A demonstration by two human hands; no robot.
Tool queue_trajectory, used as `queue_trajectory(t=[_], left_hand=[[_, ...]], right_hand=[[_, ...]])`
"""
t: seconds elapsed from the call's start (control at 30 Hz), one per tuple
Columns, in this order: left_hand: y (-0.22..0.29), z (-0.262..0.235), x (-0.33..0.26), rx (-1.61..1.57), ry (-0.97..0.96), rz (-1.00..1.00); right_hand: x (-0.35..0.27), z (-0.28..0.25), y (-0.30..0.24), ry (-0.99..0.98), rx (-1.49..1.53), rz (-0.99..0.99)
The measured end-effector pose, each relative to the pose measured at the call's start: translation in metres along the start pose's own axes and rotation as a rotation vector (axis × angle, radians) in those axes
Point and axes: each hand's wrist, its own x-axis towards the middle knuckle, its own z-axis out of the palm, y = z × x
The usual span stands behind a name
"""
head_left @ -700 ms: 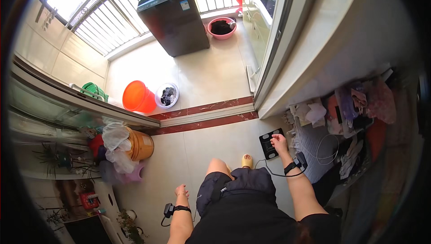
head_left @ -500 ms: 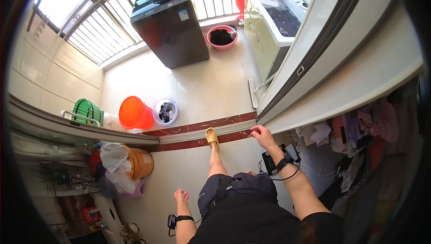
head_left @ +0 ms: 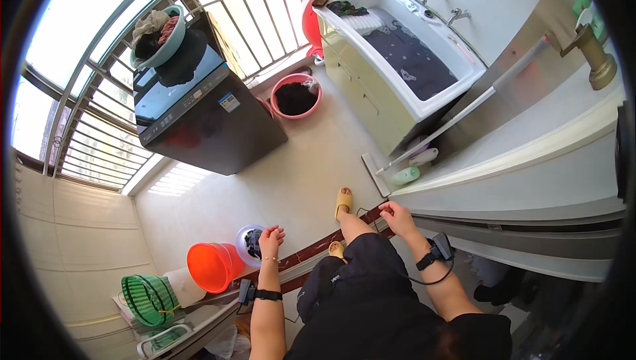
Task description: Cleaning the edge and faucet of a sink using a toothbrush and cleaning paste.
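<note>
My left hand (head_left: 271,240) hangs in the air with loosely bent fingers apart and nothing in it. Below it, partly covered, stands a small whitish-blue basin (head_left: 243,235) with dark and white clothes inside. My right hand (head_left: 397,219) is also empty, its fingers loosely curled but apart, near the sliding door's edge and above the dark red threshold strip. Ahead of me is a white laundry sink (head_left: 474,71) with dark water, dark cloth soaking and a green cloth on its ribbed washboard. A pink basin (head_left: 281,113) of black laundry sits on the floor beside the sink cabinet.
A dark washing machine (head_left: 218,121) carries a pale blue basin (head_left: 177,47) of clothes. An orange bucket (head_left: 212,268) and a green basket (head_left: 147,300) stand at the left. A long-handled floor squeegee (head_left: 437,124) leans at the right, near bottles (head_left: 406,176) on the floor.
I have stepped forward over the threshold, and the sink, washing machine and basins appear nearer. My left hand has risen forward. My view has turned toward the right.
</note>
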Motion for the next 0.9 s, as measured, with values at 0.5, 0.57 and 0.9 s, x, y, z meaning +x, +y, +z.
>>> queue_trajectory(t=[0.5, 0.57, 0.9], left_hand=[[0.269, 0.273, 0.213, 0.268, -0.484, 0.18], [0.294, 0.307, 0.245, 0.302, -0.524, 0.183], [0.417, 0.506, 0.377, 0.389, -0.858, 0.202]], right_hand=[[0.331, -0.069, -0.121, 0.329, 0.174, -0.031], [0.364, -0.084, -0.124, 0.357, 0.18, -0.021], [0.492, -0.17, -0.118, 0.731, 0.432, 0.146]])
